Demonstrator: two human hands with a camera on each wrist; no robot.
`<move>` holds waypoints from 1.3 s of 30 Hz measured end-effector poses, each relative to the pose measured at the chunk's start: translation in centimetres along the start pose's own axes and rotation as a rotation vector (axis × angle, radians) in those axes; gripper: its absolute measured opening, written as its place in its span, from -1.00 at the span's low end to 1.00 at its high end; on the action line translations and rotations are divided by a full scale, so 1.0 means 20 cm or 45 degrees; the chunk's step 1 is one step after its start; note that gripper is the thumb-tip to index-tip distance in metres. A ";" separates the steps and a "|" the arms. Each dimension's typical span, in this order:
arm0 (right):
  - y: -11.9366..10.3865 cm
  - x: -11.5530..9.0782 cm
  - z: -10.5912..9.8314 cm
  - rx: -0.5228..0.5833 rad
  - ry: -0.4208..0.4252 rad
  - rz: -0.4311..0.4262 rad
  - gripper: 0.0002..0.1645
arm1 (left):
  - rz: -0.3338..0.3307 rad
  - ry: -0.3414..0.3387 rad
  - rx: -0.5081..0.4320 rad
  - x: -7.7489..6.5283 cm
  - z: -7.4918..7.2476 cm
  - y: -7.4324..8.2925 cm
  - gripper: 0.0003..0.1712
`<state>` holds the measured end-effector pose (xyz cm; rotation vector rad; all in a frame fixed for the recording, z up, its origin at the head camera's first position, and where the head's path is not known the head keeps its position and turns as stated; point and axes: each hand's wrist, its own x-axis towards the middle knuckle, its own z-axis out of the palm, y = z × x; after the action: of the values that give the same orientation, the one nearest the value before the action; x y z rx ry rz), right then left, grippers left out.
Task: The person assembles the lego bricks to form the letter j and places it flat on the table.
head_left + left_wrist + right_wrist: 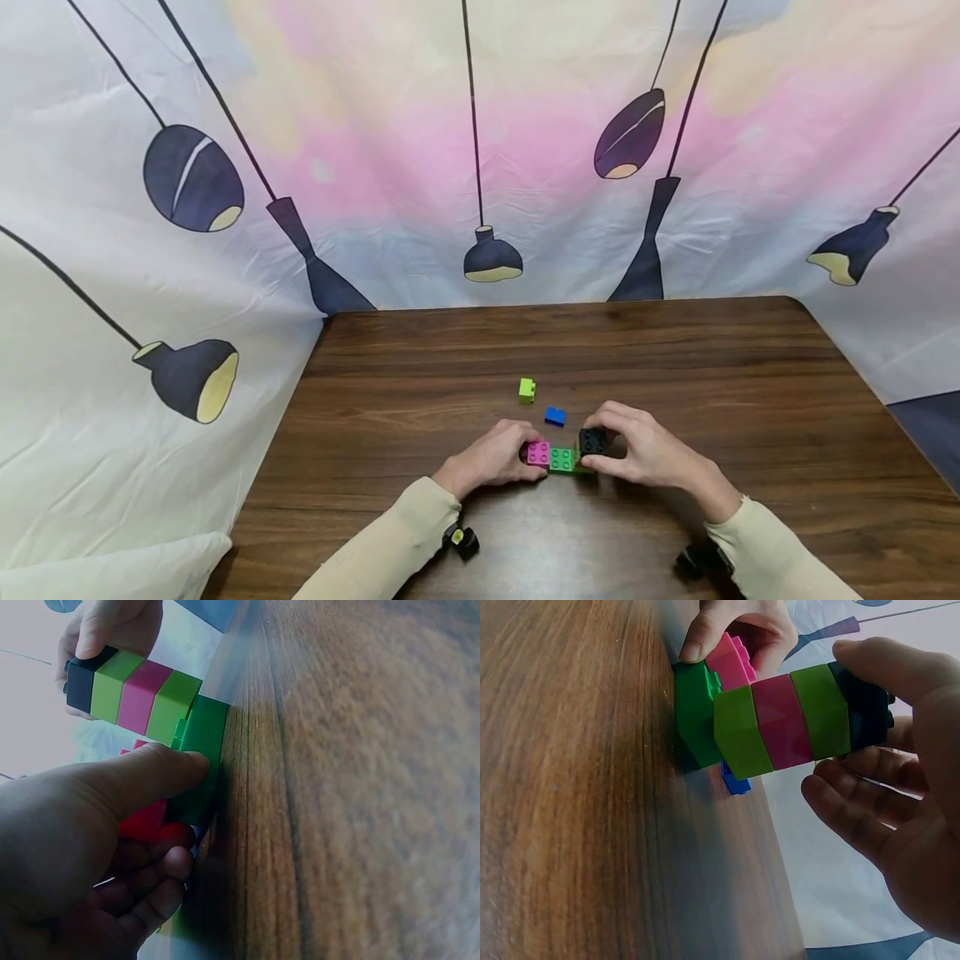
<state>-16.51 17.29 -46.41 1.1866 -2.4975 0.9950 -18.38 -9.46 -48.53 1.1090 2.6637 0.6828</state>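
My left hand grips the left end of a long green toy building brick lying on the table. A pink brick sits on that end, beside the fingers. At the green brick's right end stands a tower: a lower lime brick, a pink brick, another lime brick and a black brick on top. Between thumb and fingers, my right hand holds the tower by its black top. Whether the tower is fully seated on the green brick, I cannot tell.
Behind the hands, a small blue brick and a loose lime brick lie on the wooden table. A printed cloth with painted lamps hangs along the table's far side and left side.
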 end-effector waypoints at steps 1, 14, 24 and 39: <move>0.00 0.00 0.00 -0.004 -0.005 0.007 -0.64 | -0.003 0.000 -0.005 0.00 0.00 0.00 -0.62; -0.01 0.00 -0.02 -0.010 -0.043 0.023 -0.61 | -0.036 -0.022 -0.014 -0.01 0.01 0.00 -0.62; 0.00 -0.01 -0.01 0.039 -0.078 0.014 -0.64 | -0.034 -0.020 -0.026 0.00 0.00 0.01 -0.61; 0.02 -0.04 -0.01 0.065 -0.083 0.044 -0.64 | -0.045 -0.031 -0.007 0.00 -0.01 0.01 -0.58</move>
<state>-16.27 18.03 -46.72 1.2136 -2.5658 1.0512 -18.33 -9.38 -48.22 1.0588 2.6528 0.6653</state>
